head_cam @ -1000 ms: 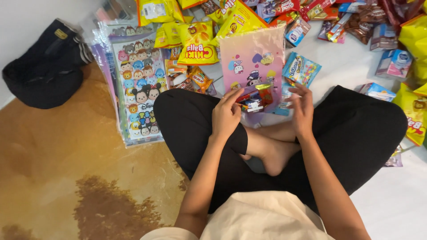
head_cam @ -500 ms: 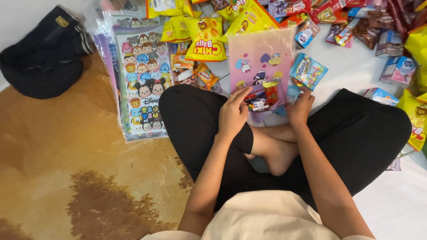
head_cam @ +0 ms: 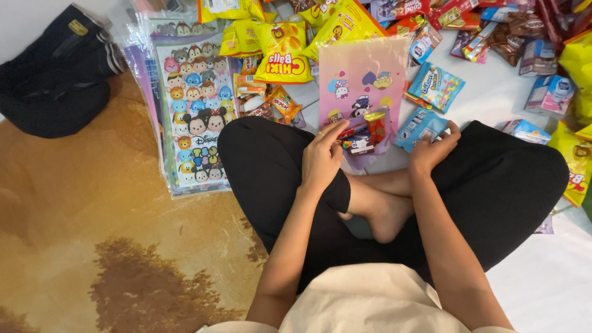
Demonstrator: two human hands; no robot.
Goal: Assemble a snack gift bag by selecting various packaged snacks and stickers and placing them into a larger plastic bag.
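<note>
My left hand (head_cam: 322,161) rests on my knee, fingers loosely spread, tips touching the pink bag (head_cam: 362,86) of snacks lying just beyond my legs. My right hand (head_cam: 431,148) pinches a blue packet (head_cam: 419,126), right of the bag.

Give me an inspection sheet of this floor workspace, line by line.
Surface: brown patterned rug on the left, white floor on the right.
Job's things: pink cartoon-print bag lying flat, small snacks in its lower end; blue snack packet.
Clutter: yellow snack bags, stack of cartoon-print bags, assorted packets.
Hands: left hand on the bag's lower edge; right hand grips the blue packet.
Cables: nothing seen.
Surroundings: black bag, crossed legs in black trousers.
</note>
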